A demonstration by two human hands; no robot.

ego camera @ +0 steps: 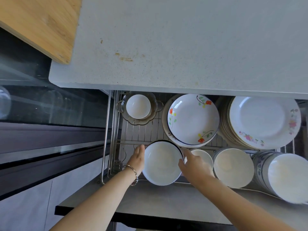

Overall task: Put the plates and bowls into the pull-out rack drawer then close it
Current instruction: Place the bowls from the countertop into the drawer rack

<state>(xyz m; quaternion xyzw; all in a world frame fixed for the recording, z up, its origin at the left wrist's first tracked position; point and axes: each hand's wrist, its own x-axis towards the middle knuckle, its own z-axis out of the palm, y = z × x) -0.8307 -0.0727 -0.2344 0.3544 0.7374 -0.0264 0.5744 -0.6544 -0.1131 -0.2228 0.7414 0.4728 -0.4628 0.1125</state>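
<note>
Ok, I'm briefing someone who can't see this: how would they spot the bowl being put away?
Look in the open rack drawer under the grey counter, front row, left end. The white bowl sits between the left hand and right hand. Unlike the neighbouring bowls, it has a dark rim.

Bare rack (pixel 141 130) between glass dish (pixel 150 120) and bowl (pixel 162 164).

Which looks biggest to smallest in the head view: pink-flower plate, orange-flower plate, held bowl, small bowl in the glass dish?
1. Pink-flower plate
2. Orange-flower plate
3. Held bowl, gripped by left hand and right hand; it sits nearer the camera, so its rank is unsure
4. Small bowl in the glass dish
</note>
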